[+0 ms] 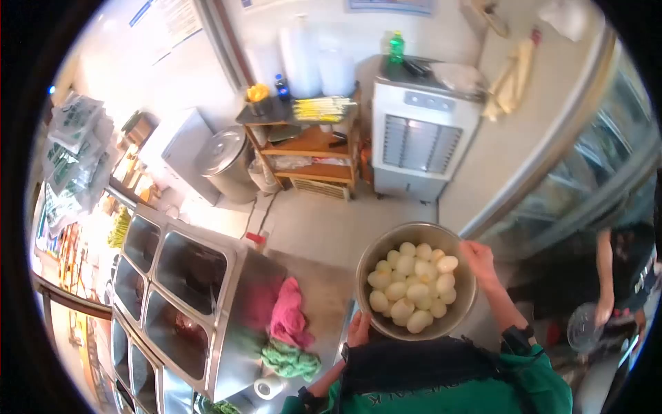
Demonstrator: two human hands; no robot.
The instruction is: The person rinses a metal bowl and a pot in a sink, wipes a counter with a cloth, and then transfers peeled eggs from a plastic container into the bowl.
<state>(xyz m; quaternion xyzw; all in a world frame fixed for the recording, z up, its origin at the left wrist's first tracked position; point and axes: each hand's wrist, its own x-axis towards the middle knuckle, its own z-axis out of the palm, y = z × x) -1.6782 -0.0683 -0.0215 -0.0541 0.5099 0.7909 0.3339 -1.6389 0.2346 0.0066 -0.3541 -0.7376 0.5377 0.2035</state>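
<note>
A large round metal bowl (367,259) is held in front of my body, full of peeled, whitish boiled eggs (417,290). My left hand (358,329) grips its near left rim, the thumb up against the metal. At the right rim my right hand (478,259) is closed on the edge, with the wrist bent toward me. Parts of the fingers under the rim are hidden on both sides. The bowl tilts slightly, so its inside shows.
To the left stands a steel counter with deep wells (186,331); a pink cloth (289,314) and a green cloth (293,360) hang beside it. Ahead are a wooden shelf (310,147) and an air cooler (420,138). At right, another person's hand (604,310) holds a clear bowl (583,330).
</note>
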